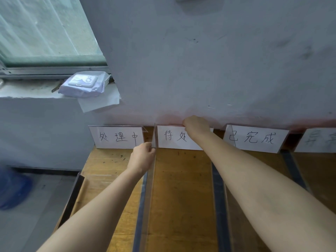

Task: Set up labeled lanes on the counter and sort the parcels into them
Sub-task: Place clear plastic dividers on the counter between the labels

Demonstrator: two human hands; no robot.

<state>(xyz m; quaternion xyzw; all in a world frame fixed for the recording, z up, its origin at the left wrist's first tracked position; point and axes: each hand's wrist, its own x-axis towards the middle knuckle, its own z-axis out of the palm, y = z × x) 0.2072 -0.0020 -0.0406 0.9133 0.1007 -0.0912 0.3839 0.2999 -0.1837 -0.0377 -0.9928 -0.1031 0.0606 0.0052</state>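
Note:
Several white handwritten label cards in clear stands line the back of the wooden counter (181, 188) against the wall. My right hand (196, 124) grips the top edge of the second label stand (172, 138) and hides part of its writing. My left hand (142, 157) pinches the top of a clear upright divider (151, 188) that runs between the first label (118, 137) and the second. A third label (258, 139) and a fourth label (316, 140) stand further right. No parcel lies in the lanes.
More clear dividers with dark strips (218, 197) (292, 168) split the counter into lanes. A pack of wipes (81, 84) lies on paper on the window sill at upper left. A blue object (12, 188) sits on the floor beside the counter's left edge.

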